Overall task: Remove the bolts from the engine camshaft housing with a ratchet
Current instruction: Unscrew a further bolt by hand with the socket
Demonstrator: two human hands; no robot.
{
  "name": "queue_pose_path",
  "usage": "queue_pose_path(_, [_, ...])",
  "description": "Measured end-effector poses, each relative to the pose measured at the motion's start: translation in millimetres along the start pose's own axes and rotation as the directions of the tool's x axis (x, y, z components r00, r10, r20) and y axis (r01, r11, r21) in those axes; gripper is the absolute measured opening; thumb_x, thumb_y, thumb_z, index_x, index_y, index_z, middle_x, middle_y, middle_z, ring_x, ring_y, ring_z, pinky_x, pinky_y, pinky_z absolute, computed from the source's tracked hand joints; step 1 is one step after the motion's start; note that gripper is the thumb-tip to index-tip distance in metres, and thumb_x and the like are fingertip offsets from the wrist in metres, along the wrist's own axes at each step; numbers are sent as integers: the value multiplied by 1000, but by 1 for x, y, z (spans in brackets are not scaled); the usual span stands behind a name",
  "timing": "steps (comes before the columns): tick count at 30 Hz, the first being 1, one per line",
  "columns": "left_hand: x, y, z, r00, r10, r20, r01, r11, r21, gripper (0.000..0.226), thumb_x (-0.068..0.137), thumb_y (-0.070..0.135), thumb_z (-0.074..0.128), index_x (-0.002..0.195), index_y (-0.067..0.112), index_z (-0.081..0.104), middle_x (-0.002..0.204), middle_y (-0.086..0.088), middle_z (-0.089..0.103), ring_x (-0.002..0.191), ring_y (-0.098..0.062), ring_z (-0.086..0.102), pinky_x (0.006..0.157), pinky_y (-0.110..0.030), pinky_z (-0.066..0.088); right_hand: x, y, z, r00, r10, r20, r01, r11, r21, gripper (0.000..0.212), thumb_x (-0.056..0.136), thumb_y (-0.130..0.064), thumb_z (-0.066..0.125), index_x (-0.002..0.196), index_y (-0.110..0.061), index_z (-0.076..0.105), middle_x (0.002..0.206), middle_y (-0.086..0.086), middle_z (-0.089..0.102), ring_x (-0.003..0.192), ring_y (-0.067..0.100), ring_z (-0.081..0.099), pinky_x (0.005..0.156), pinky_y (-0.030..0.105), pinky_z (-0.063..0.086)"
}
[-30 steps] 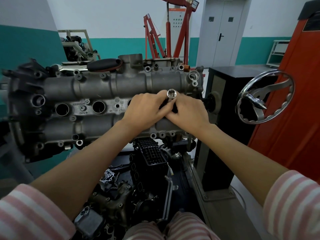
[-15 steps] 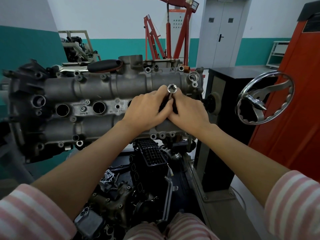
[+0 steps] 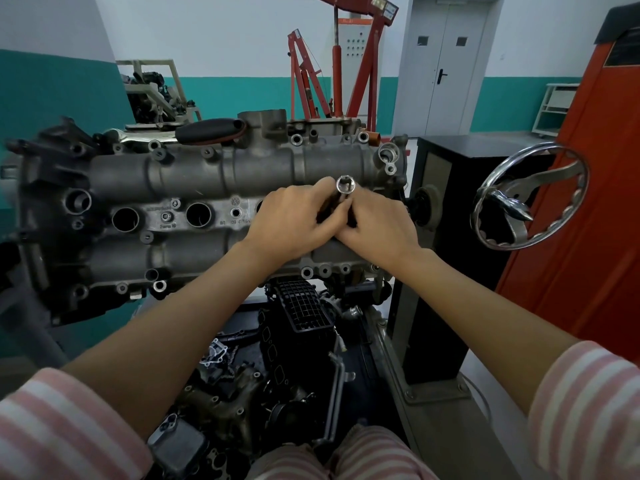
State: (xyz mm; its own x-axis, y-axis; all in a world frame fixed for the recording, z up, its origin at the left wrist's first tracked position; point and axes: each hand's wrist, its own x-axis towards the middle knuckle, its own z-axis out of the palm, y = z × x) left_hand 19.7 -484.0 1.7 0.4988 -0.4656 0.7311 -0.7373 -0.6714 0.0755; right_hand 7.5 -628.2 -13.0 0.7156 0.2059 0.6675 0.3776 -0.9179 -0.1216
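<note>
Now, from the head view, my left hand (image 3: 294, 220) and right hand (image 3: 377, 226) are pressed together over the right part of the housing (image 3: 194, 174), both curled round a dark tool with a shiny socket (image 3: 345, 184) sticking up between them, open end toward me. Since a second ago the socket has crept slightly up and right; the hands barely shifted. My guess: I'm fitting the socket, not loosening yet. Several bolts (image 3: 159, 154) remain along the far edge.
</note>
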Motion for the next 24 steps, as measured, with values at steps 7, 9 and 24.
queue_pose_path(7, [1,-4,2,1000,22,0,-22,999,39,42,93,39,46,74,3,58,53,-7,54,50,-26,53,48,-31,36,-1,0,0,999,-17,-41,18,1000,19,26,86,-40,49,82,-17,61,77,-1,65,71,18,58,54,28,33])
queue_pose_path(9, [1,-4,2,1000,17,15,-18,999,42,51,93,46,44,73,3,60,55,-8,56,52,-26,54,50,-34,40,-2,-1,-1,997,-33,-65,36,998,42,20,87,-31,54,79,-15,63,76,-1,65,68,16,55,50,25,26])
queue_pose_path(24, [3,-5,2,1000,-13,0,13,1000,14,49,94,41,49,67,2,59,52,-9,54,49,-26,51,48,-33,36,-1,1,0,999,-20,-36,21,1000,23,25,88,-38,51,80,-18,64,76,-3,65,71,17,58,54,26,30])
